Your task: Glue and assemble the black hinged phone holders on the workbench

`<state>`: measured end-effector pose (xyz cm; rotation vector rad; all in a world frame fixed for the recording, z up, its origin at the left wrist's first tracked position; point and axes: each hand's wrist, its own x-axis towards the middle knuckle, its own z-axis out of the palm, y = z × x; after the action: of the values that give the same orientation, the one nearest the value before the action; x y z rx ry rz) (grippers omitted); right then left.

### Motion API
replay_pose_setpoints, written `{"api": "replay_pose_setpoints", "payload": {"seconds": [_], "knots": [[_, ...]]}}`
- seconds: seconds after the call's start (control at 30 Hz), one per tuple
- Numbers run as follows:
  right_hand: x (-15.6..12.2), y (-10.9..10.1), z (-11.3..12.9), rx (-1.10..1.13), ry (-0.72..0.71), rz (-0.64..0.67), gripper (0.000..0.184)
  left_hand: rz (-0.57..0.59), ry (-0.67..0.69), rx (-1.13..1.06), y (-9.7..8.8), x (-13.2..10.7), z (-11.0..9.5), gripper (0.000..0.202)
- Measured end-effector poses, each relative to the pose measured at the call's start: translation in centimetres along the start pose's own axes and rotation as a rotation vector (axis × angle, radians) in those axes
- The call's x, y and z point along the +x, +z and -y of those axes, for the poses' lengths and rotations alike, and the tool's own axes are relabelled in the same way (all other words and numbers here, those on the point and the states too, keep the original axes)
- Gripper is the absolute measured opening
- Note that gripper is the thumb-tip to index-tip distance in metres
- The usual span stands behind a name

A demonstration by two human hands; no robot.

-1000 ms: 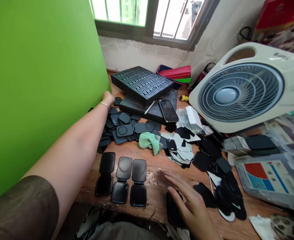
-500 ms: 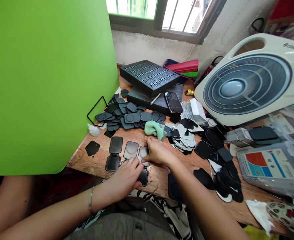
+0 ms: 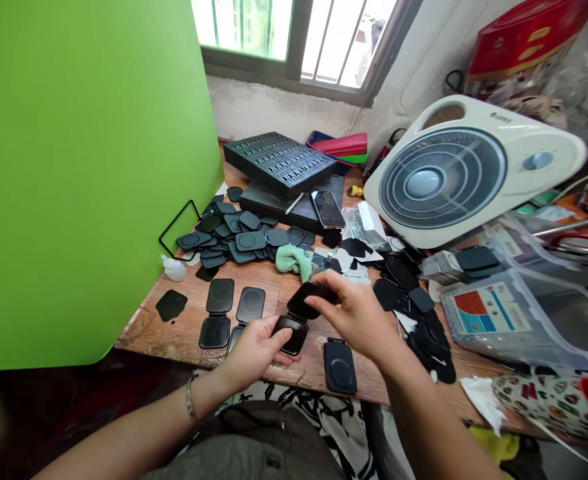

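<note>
A black folding charging pad (image 3: 298, 332) is held open just above the table's front edge, its two panels joined by a hinge. My left hand (image 3: 254, 348) grips the lower panel, thumb on top and fingers underneath. The upper panel lies tilted between the thumb and fingers of my right hand (image 3: 359, 308). To the left, two more pads (image 3: 221, 293) (image 3: 251, 304) lie unfolded on the wood, the nearer one partly hidden behind my left hand. A folded pad (image 3: 340, 367) with a round ring mark lies by my right forearm.
Behind my hands are a heap of dark pads (image 3: 247, 241), a green cloth (image 3: 293, 260), a phone (image 3: 327, 209) and black foam trays (image 3: 279, 163). A white dropper bottle (image 3: 175, 269) stands left near a green board (image 3: 89, 167). Right are a fan (image 3: 441, 177) and a clear plastic box (image 3: 494, 317).
Both hands have lifted one unfolded pad off the table, and its upper panel is now tilted. The view has turned to the right, showing more of the fan and the folded pad.
</note>
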<state>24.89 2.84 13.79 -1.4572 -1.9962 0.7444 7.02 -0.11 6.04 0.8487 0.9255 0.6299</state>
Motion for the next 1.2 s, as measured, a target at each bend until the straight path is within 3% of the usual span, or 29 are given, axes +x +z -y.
{"api": "replay_pose_setpoints", "payload": {"seconds": [0.17, 0.27, 0.4, 0.5, 0.7, 0.83, 0.93, 1.03, 1.13, 1.2], "knots": [[-4.6, 4.1, 0.5, -0.348, -0.457, -0.207, 0.033, 0.049, 0.062, -0.205, 0.7, 0.4, -1.1, 0.033], [-7.2, 5.9, -0.7, -0.402, -0.540, -0.196, 0.045, 0.162, 0.051, -0.321, 0.1, -0.4, -2.1, 0.029], [-9.2, 6.7, -2.3, -0.345, -0.519, -0.201, 0.052, 0.301, -0.049, -0.397, -0.7, -1.7, -2.6, 0.039], [-9.7, 6.9, -2.7, -0.244, -0.492, -0.290, 0.055, 0.345, -0.023, -0.286, -0.2, -1.9, -2.3, 0.046], [-9.6, 6.4, -2.6, -0.187, -0.451, -0.304, 0.055, 0.204, 0.234, 0.057, 0.9, -1.2, -1.6, 0.044], [-9.0, 4.0, -2.5, 0.011, -0.222, -0.375, 0.044, 0.154, 0.406, 0.506, -0.4, -1.5, -2.1, 0.040], [-8.2, 2.3, -2.5, 0.105, -0.047, -0.367, 0.031, 0.192, 0.440, 0.657, -1.1, -1.9, -2.5, 0.043], [-7.8, 2.0, -2.5, 0.044, -0.035, -0.381, 0.031, 0.187, 0.324, 0.426, -0.7, -1.8, -2.0, 0.040], [-7.7, 3.3, -2.4, -0.121, -0.224, -0.389, 0.045, 0.166, 0.121, -0.067, 0.4, -1.7, -1.3, 0.035], [-7.8, 4.7, -2.3, -0.227, -0.366, -0.313, 0.054, 0.144, 0.047, -0.359, 0.9, -1.7, -1.2, 0.033]]}}
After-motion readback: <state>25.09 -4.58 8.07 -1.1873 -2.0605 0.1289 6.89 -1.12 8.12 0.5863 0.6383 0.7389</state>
